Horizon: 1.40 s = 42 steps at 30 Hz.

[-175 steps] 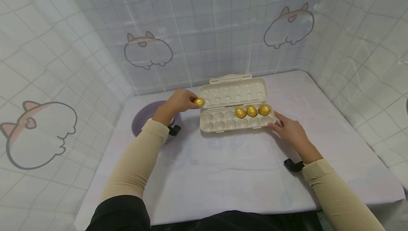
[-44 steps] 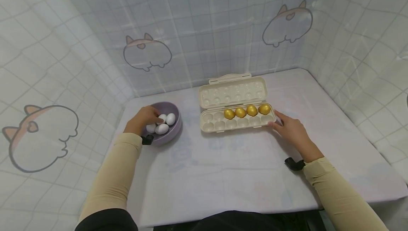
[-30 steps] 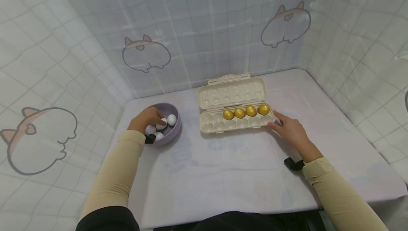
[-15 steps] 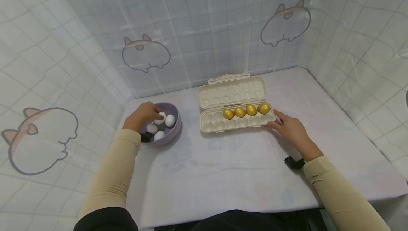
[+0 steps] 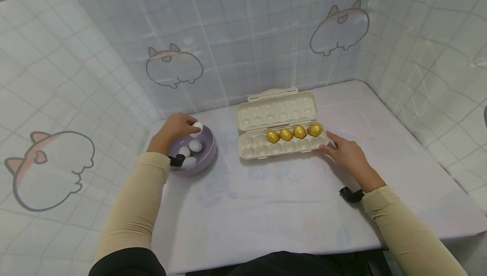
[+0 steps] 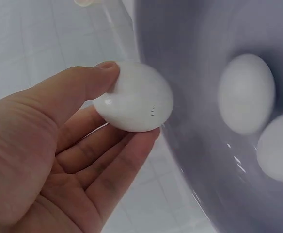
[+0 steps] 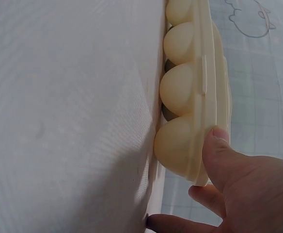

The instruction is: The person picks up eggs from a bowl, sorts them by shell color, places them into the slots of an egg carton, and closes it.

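My left hand (image 5: pixel 174 129) pinches a white egg (image 6: pixel 136 97) between thumb and fingertips, at the back rim of the purple bowl (image 5: pixel 211 151). Inside the bowl lie more white eggs (image 5: pixel 195 146). To the right, a cream egg carton (image 5: pixel 277 110) stands with its lid folded back. Several golden eggs (image 5: pixel 286 134) fill the right part of its back row, while the front row's cups have none. My right hand (image 5: pixel 349 158) grips the carton's right end; in the right wrist view its thumb presses the edge, with other fingers partly hidden behind.
A white cloth (image 5: pixel 266 208) covers the table under the bowl and carton. Tile-patterned sheeting (image 5: pixel 236 39) with cartoon animals surrounds the back and both sides. A black wrist mount (image 5: pixel 176 160) on my left wrist overlaps the bowl's near side.
A fourth golden egg went into the carton's back row. My left hand then reached into the bowl, took a white egg and raised it toward the back rim. The right hand stayed put.
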Each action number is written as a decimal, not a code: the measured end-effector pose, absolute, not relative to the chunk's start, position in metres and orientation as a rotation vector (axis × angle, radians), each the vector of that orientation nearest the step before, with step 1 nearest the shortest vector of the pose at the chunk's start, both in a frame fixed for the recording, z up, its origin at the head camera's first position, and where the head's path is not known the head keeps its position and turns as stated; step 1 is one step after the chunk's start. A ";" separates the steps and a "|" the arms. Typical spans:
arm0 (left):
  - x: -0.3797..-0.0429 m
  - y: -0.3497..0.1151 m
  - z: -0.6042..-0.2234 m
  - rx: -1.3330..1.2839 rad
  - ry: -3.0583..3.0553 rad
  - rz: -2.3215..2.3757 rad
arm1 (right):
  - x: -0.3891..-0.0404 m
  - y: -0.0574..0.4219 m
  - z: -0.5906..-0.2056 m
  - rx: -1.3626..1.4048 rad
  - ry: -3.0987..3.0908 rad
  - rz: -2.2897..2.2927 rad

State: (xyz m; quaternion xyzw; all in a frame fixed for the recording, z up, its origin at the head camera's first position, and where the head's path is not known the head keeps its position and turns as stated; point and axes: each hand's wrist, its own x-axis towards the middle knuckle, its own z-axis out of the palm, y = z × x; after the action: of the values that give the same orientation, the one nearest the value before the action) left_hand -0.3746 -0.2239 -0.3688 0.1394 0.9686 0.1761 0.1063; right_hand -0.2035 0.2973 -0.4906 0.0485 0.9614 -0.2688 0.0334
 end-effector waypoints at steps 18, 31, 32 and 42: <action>-0.381 -0.167 -0.370 0.515 2.964 0.570 | -0.203 0.296 -0.490 0.168 2.949 -0.833; -0.374 -0.122 -0.368 0.613 2.912 0.654 | -0.203 0.296 -0.491 0.163 2.961 -0.828; -0.375 -0.119 -0.368 0.616 2.914 0.650 | -0.203 0.296 -0.491 0.166 2.960 -0.828; -0.371 -0.091 -0.373 0.702 2.932 0.651 | -0.202 0.295 -0.491 0.159 2.985 -0.853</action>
State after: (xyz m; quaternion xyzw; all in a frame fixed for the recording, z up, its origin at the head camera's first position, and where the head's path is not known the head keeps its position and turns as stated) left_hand -0.3712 -0.0911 -0.3732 0.2274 0.9502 0.2110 0.0287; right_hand -0.2023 0.2950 -0.4907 0.0511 0.9601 -0.2744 0.0166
